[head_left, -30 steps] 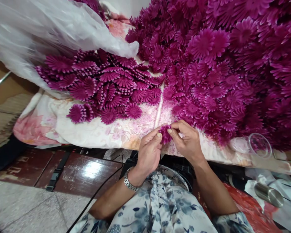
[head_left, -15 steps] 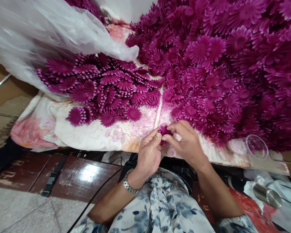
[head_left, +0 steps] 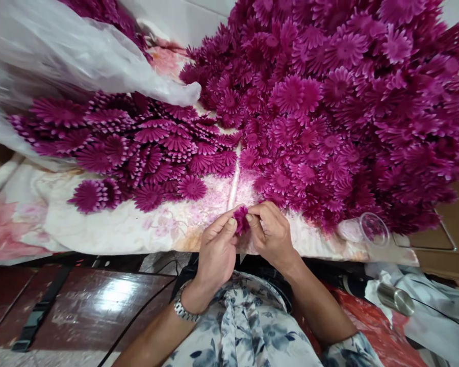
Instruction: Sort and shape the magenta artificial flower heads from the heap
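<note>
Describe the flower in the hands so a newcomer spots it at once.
Find the cloth with a left heap and a bigger right heap of purple flowers. From the gap between them, come down to where the left hand and right hand nearly meet: the flower is between their fingertips. Unlike the heaped ones, it is held.

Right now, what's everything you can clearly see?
held flower: 1, magenta, between hands
flower heap: many, magenta, upper right
flower stacks: many, magenta, left of heap
plastic bag: 1, whitish, upper left
floral cloth: 1, cream and pink, beneath flowers
tub: 1, clear, heap's front edge
metal cylinder: 1, silver, lower right
crinkled sheet: 1, red, lower right
shiny surface: 1, red-brown, lower left
strap: 1, black, lower left
watch: 1, silver, left wrist
shirt: 1, white-and-blue, bottom
left hand: 1, pinching held flower
right hand: 1, pinching held flower
</note>
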A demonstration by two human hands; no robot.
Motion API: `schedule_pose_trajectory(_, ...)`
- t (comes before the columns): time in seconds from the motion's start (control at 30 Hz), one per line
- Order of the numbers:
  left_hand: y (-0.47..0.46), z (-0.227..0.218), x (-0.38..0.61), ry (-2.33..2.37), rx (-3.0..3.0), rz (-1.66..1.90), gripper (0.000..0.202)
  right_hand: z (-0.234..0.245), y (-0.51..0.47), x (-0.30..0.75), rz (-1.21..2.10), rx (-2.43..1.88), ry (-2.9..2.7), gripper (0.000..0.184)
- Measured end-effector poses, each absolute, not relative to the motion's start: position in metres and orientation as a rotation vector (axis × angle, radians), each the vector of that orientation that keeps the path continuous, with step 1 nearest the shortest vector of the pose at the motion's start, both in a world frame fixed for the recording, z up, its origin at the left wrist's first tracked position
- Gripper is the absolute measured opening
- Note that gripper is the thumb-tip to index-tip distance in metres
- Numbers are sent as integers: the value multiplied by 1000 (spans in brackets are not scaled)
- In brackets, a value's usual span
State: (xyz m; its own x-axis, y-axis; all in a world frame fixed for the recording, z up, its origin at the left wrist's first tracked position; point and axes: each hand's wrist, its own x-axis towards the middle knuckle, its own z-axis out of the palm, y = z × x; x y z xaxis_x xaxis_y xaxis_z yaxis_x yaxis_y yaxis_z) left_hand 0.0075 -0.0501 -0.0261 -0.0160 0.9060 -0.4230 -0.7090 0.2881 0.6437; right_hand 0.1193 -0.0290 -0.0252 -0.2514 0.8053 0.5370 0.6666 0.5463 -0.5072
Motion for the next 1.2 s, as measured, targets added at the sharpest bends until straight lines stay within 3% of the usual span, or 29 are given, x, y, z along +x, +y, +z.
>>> schedule_pose_trajectory(0.17, -47, -26, 8, 909, 303, 1318, 23, -18, -33, 121, 156, -1183, -2015, 12)
schedule_pose_trajectory(0.37, -45, -26, 4, 992, 462, 1456, 16, -9, -36, 128, 601, -1206, -1838, 29)
schedule_pose_trajectory(0.5, -49, -31, 2, 1031, 569, 1488, 11, -11, -34, 130, 909, -1159, -1772, 9)
schedule_pose_trajectory(0.8, -47, -35, 5, 1033, 674, 1336, 14, -16, -38, 130, 605, -1222, -1814, 16)
schedule_pose_trajectory(1.2, -45, -35, 10, 1010, 707, 1339, 25, -19, -41, 143, 572, -1229, -1786, 13)
